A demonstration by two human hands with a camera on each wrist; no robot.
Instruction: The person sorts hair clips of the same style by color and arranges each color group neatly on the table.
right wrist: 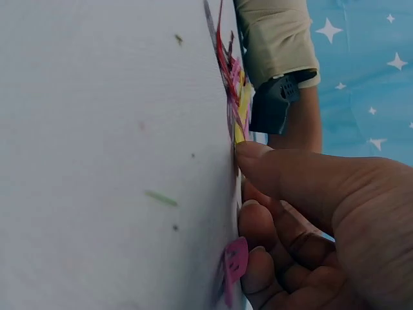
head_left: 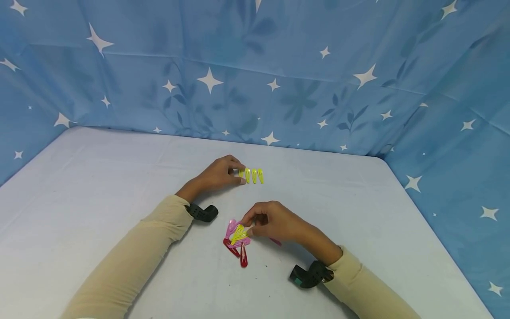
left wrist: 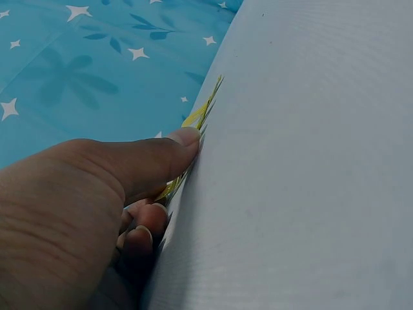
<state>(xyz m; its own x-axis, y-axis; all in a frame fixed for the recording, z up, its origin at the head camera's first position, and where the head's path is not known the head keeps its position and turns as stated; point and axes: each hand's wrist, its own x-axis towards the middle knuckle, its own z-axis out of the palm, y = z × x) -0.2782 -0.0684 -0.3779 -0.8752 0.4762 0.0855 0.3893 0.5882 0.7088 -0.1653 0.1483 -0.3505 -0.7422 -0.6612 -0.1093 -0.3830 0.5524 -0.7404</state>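
Several yellow snap hair clips [head_left: 254,176] stand side by side in a short row on the white table. My left hand [head_left: 223,173] pinches the leftmost yellow clip [left wrist: 173,187] lengthwise between thumb and index finger. Nearer to me lies a loose pile of pink clips [head_left: 230,227], yellow clips [head_left: 238,235] and dark red clips [head_left: 244,256]. At the pile's right side my right hand [head_left: 276,221] pinches a yellow clip [right wrist: 240,132] with thumb and forefinger. Below its curled fingers lies a single pink clip [right wrist: 237,258], partly hidden by the hand in the head view.
The white table [head_left: 358,212] reaches back to a blue curtain [head_left: 255,79] with white stars. Dark wrist devices [head_left: 312,274] sit at both sleeve cuffs. A small green strand [right wrist: 161,198] and tiny specks lie on the cloth near the right hand.
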